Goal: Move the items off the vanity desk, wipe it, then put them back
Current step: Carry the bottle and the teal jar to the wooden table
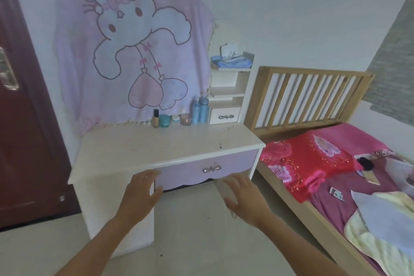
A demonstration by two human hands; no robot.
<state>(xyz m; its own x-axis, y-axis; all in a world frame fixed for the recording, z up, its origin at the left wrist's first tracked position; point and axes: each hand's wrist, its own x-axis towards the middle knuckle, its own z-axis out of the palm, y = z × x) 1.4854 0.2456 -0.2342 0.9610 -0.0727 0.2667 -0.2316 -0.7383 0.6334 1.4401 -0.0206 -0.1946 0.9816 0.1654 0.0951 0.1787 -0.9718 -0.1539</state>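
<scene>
The left hand (143, 192) and right hand (244, 197) are held at lower centre, fingers apart, nothing gripped. Bottles and jars (175, 118) are lined at the rear of the vanity desk (156, 141) surface. Clearing is judged unstarted; a forward reach is required.

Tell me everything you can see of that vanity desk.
The vanity desk is white, seemingly painted wood; its cream top shows dark specks and smudges. A lilac drawer front with a scalloped edge carries a silver bow-shaped handle. It stands against the wall beside the bed. Bottles and jars line its back edge; a white shelf unit sits at its right rear.
</scene>
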